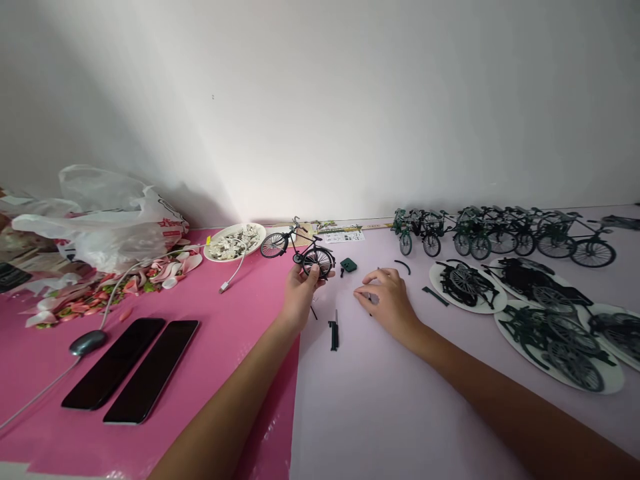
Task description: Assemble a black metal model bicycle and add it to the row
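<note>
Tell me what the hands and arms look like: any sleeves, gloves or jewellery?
The left hand and right hand are ungloved, and both forearms are bare to the picture's edge: no sleeves, watch or bracelet. Any ring is too small to tell.

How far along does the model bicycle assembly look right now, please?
Done: a row of assembled bicycles stands by the wall. In hand: the left hand grips a black bicycle at its rear wheel; the right hand rests beside loose parts. Left: plates piled with unassembled pieces.
</note>
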Tool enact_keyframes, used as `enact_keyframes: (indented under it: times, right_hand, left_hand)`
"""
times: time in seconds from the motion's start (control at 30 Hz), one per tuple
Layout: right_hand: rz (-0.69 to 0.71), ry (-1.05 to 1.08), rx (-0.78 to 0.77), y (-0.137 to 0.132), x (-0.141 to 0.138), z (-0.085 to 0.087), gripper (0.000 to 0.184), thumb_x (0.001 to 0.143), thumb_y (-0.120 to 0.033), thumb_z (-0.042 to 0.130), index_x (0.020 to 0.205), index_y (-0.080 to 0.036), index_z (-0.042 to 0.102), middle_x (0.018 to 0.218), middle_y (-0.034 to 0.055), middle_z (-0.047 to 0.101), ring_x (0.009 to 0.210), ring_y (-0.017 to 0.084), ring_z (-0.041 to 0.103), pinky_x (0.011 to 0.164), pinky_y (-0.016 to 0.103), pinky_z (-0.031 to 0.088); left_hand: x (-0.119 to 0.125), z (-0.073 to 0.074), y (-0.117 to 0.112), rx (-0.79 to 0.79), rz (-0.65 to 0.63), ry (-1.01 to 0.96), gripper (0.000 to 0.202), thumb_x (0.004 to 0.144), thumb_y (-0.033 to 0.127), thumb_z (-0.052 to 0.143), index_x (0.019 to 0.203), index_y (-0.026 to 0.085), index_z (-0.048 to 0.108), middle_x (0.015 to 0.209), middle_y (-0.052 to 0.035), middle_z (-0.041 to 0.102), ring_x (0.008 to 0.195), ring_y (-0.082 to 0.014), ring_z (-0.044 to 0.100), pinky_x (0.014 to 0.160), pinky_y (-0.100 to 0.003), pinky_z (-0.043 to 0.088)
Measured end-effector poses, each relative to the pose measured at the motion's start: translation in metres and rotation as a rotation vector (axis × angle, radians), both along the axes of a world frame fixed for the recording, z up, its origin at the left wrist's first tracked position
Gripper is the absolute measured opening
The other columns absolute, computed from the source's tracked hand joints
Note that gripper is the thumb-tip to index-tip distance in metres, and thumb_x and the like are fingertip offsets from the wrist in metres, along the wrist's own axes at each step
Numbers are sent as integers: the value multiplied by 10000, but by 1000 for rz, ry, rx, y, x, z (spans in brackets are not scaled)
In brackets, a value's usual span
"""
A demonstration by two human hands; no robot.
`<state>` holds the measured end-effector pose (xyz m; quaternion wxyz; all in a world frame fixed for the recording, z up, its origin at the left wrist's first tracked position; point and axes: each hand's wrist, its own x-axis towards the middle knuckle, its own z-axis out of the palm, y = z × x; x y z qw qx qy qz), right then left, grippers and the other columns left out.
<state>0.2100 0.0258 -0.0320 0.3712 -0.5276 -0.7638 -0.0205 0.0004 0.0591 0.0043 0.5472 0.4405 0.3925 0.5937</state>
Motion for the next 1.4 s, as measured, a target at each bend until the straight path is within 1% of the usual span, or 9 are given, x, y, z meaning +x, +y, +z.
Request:
enact_keyframes:
  times: [0.13,0.23,0.47,0.67,0.8,1.03,1.17,1.33,1.4]
  right_hand:
    - [57,-61,38,2,1,0,106,907,-186,751,819,-246,759,1027,76,705,1112,335,527,849,470,477]
    - [103,-67,15,4,0,0,95,939,-179,698,855,-223,696,998,83,697,1080,320,541,857,464,490]
    - [204,41,-31,0,-1,6,69,1035,-207,516,985,-232,558,1025,83,643,1014,280,544,878,449,494]
    - [203,142,-31,-6,-3,12,109,1068,-210,395,990,-242,464,965,68,583,949,264,521,854,430,485]
    - [230,193,41,-6,-4,16,100,1073,-227,418,992,-246,472,953,65,588,932,260,524,835,423,480]
    - [257,215,194,-7,-5,22,106,1079,-252,484,993,-245,546,910,58,594,923,257,531,836,422,461]
    - [234,215,186,-7,-5,21,128,1078,-277,487,990,-244,574,901,64,600,916,259,534,832,428,463]
    - [226,203,145,-8,-7,23,146,1067,-302,502,982,-250,610,881,70,619,889,267,542,827,444,475]
    - [229,212,135,-9,-8,24,157,1061,-308,507,971,-253,623,871,71,625,891,273,547,828,452,478]
  left_hand:
    - [4,1,-5,22,-68,26,610,727,627,849,1036,171,588,985,-84,730,911,-259,765,802,-340,533]
    - [6,1,-8,27,-99,33,599,734,632,843,1032,173,599,967,-71,730,915,-250,763,808,-326,526]
    - [6,5,-15,20,-127,70,599,766,620,828,1096,173,605,1028,-96,743,935,-258,769,819,-323,517]
    - [10,5,-18,19,-127,89,600,767,627,824,1091,171,608,1076,-128,762,959,-276,771,829,-344,532]
    - [16,7,-24,24,-151,126,576,774,622,818,1054,164,610,1063,-142,773,927,-274,772,813,-357,545]
    - [27,9,-37,16,-202,172,486,798,574,815,987,161,645,936,-103,768,859,-227,739,774,-338,568]
    - [31,7,-40,-6,-212,152,477,788,551,829,988,154,656,930,-91,757,814,-194,715,755,-318,571]
    - [32,2,-39,-67,-211,138,493,764,550,852,980,150,661,854,-66,742,692,-156,675,744,-323,577]
    - [33,0,-38,-73,-213,128,498,761,555,855,977,153,656,848,-64,739,691,-154,672,747,-326,580]
